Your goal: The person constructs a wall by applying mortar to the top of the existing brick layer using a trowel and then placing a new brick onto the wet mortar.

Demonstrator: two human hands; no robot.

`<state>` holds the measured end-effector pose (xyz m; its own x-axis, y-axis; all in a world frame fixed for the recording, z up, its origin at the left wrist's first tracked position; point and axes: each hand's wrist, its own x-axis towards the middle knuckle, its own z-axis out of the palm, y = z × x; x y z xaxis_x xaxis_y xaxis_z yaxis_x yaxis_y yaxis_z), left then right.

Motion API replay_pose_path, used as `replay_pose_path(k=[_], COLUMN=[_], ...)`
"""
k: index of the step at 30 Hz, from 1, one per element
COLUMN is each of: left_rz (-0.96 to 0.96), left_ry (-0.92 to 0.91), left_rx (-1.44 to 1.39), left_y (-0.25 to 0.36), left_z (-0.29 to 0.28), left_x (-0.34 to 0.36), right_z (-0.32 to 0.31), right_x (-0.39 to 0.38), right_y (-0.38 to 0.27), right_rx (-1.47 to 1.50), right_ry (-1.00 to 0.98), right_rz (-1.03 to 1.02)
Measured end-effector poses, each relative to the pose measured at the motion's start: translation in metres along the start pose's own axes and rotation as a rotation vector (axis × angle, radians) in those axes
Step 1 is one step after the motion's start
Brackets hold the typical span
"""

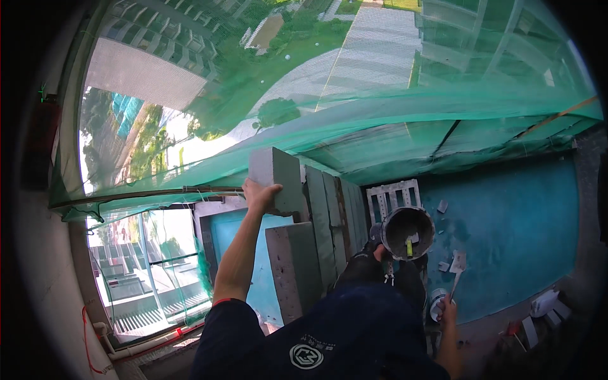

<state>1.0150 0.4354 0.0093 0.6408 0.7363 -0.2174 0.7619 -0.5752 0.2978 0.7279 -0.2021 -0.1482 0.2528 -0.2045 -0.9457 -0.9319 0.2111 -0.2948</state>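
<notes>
My left hand (261,196) is closed on the near edge of a grey building block (288,177), its thumb across one face. The block sits at the end of a row of upright grey blocks (323,209), and another large block (294,269) stands just nearer to me. Low at my right side, my right hand (447,311) grips the handle of a trowel (458,262), whose pale, mortar-smeared blade points away from me. Between the two hands is a dark bucket (387,223) with a grey-smeared inside. A tool with a yellow-green handle (410,248) rests in it.
Green safety netting (354,120) hangs across the far side, with buildings and ground far below. A pale slatted pallet (383,194) is behind the bucket. Broken pieces (443,206) lie on the blue floor (519,234). A small white pail (437,297) stands by my right hand.
</notes>
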Motion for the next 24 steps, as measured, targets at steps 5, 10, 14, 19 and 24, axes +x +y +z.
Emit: replay_pose_path(k=[5,10,14,19,24], left_rz=[-0.081,-0.067,-0.063,-0.091,-0.042], left_ry=[-0.017,-0.018,-0.034,-0.049,-0.039], left_rx=[-0.001,-0.054,-0.087,-0.190,-0.143], left_y=[-0.025,-0.049,-0.045,-0.042,-0.063], left_z=[0.017,0.039,0.039,0.040,0.052], left_x=[0.006,0.010,0.008,0.008,0.025], right_z=[-0.007,0.008,0.014,0.033,0.046], right_x=[-0.001,-0.013,-0.005,-0.004,-0.016], right_y=[0.067,0.074,0.075,0.049,0.025], right_rx=[0.227,0.304,0.234,0.209,0.203], right_ry=[0.178,0.137,0.017,-0.045,-0.067], right_rz=[0.189,0.263,0.240,0.215,0.177])
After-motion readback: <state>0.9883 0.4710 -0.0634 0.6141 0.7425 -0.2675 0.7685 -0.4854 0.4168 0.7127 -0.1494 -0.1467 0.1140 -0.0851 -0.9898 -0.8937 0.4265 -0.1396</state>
